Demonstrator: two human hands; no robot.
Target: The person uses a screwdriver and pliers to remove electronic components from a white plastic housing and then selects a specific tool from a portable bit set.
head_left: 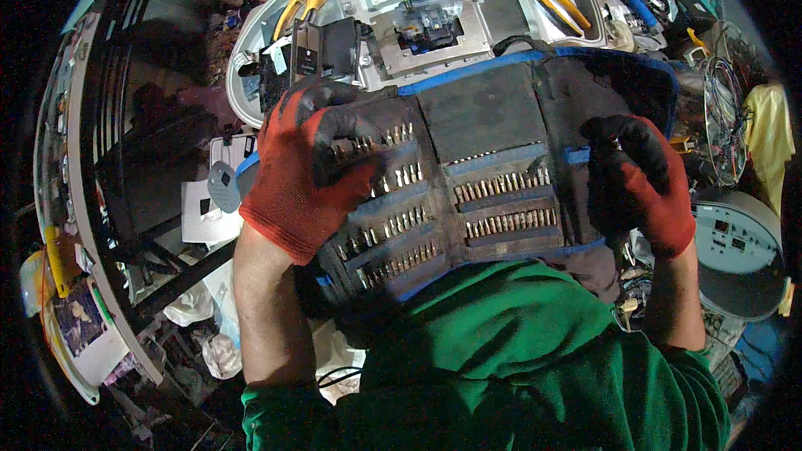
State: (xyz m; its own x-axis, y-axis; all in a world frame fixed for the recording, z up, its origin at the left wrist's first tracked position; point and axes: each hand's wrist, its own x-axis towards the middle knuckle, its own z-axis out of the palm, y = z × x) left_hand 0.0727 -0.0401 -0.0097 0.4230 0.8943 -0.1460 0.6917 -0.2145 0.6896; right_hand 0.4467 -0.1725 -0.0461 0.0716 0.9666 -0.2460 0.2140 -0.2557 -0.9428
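Observation:
An unfolded black fabric tool roll (484,117) with blue edging lies across my lap, in front of my green-sleeved body. Rows of small metal screwdriver bits (505,221) sit in its loops, on the middle and left panels. My left hand (296,163), in a red glove with black fingers, is over the left panel, its thumb and forefinger apart beside the upper bits (405,175). At the roll's right panel, my right hand (656,179) has its gloved fingers curled into a pinch. A tiny bright spot shows at those fingertips, too small to name.
Beyond the roll stands a light grey housing (242,88) with an electronic module (430,25) inside. Yellow-handled pliers (560,4) rest on its right side. To the right are coiled wires (723,117) and a round grey cover (739,263). A dark frame (150,142) stands left.

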